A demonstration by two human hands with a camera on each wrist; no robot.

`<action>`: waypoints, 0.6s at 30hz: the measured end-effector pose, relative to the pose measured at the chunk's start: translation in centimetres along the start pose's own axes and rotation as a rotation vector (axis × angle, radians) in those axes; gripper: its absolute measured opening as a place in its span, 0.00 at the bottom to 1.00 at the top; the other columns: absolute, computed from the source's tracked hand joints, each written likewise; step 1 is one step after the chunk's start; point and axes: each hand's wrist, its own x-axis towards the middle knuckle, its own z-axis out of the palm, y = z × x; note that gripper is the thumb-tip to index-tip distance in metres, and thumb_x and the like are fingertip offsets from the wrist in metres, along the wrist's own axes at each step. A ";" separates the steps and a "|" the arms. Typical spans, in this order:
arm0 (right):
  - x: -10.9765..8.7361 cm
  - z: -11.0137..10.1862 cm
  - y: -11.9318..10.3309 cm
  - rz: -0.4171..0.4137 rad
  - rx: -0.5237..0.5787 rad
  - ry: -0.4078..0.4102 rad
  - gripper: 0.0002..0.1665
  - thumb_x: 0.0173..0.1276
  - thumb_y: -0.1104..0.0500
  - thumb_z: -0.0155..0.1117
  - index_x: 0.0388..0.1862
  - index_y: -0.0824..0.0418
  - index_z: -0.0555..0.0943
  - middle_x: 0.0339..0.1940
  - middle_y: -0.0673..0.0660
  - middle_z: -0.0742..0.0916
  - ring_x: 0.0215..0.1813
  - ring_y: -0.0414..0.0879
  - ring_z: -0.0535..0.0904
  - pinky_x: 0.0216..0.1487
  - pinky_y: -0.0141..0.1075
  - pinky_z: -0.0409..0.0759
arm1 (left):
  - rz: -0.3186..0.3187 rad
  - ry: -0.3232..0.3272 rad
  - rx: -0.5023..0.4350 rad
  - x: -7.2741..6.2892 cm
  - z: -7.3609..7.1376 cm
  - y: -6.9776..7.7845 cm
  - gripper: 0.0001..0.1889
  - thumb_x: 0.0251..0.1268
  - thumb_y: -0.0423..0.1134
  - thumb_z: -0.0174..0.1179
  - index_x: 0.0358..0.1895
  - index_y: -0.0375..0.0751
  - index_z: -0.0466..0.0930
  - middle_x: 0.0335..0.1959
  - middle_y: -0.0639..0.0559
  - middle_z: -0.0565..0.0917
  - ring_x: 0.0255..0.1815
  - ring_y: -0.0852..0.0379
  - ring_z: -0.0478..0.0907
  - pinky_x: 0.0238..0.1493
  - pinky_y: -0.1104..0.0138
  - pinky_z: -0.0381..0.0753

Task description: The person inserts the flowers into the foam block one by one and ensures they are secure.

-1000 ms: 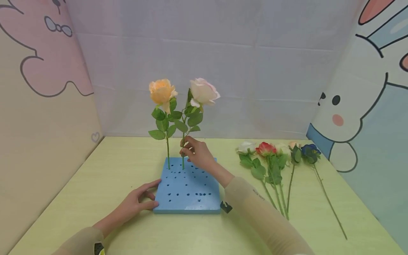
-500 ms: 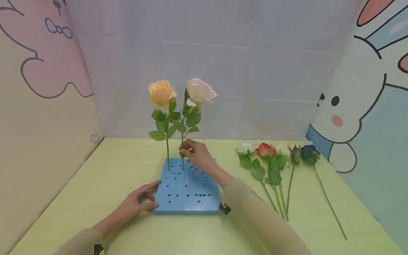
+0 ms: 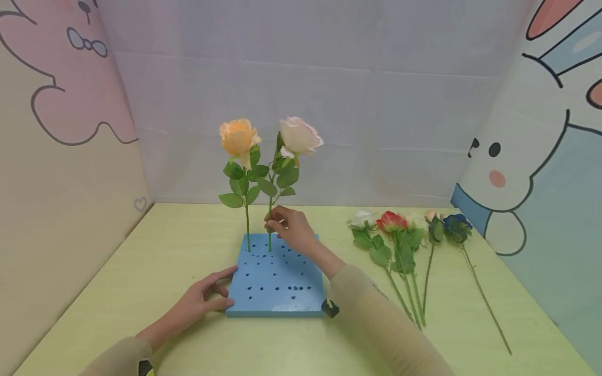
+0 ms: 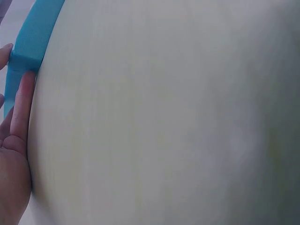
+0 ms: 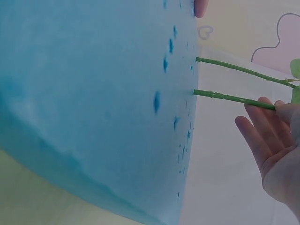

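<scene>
A blue foam board dotted with holes lies on the table. Upright in its back left part stands an orange rose. Beside that one, a pale pink rose rises with its stem end in the board. My right hand pinches this pink rose's stem between thumb and fingers, a short way above the board. Against the board's left edge rests my left hand, fingers extended and fingertips touching the side; the left wrist view shows a finger along the blue edge.
Several roses lie on the table at the right: a white one, a red one, a dark blue one and paler ones between. Their stems point toward the front. Printed cloth walls enclose the table on three sides.
The pink rose's head swayed a little left, then back right. My right hand slid slightly down the stem early on and keeps its pinch. My left hand stays at the board's edge.
</scene>
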 end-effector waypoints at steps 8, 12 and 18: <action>-0.5 0.1 0.5 -0.031 -0.060 0.044 0.14 0.73 0.56 0.62 0.54 0.57 0.82 0.45 0.56 0.91 0.47 0.47 0.89 0.47 0.34 0.83 | -0.004 -0.009 -0.011 0.0 0.0 -0.2 0.36 0.62 0.45 0.67 0.74 0.53 0.64 0.58 0.47 0.77 0.43 0.67 0.77 0.49 0.73 0.70; -0.7 0.1 0.8 -0.048 -0.052 0.040 0.19 0.72 0.58 0.62 0.60 0.59 0.79 0.50 0.58 0.90 0.52 0.49 0.87 0.54 0.38 0.83 | -0.003 -0.004 -0.011 0.0 0.0 -0.1 0.37 0.62 0.45 0.68 0.74 0.53 0.64 0.60 0.47 0.77 0.43 0.67 0.77 0.49 0.73 0.70; -1.5 -0.5 0.8 -0.046 -0.082 0.045 0.26 0.71 0.56 0.63 0.66 0.57 0.74 0.60 0.56 0.86 0.62 0.50 0.82 0.64 0.45 0.77 | -0.008 -0.002 -0.013 -0.1 0.0 0.0 0.37 0.61 0.45 0.68 0.74 0.53 0.64 0.62 0.47 0.76 0.43 0.67 0.77 0.48 0.73 0.69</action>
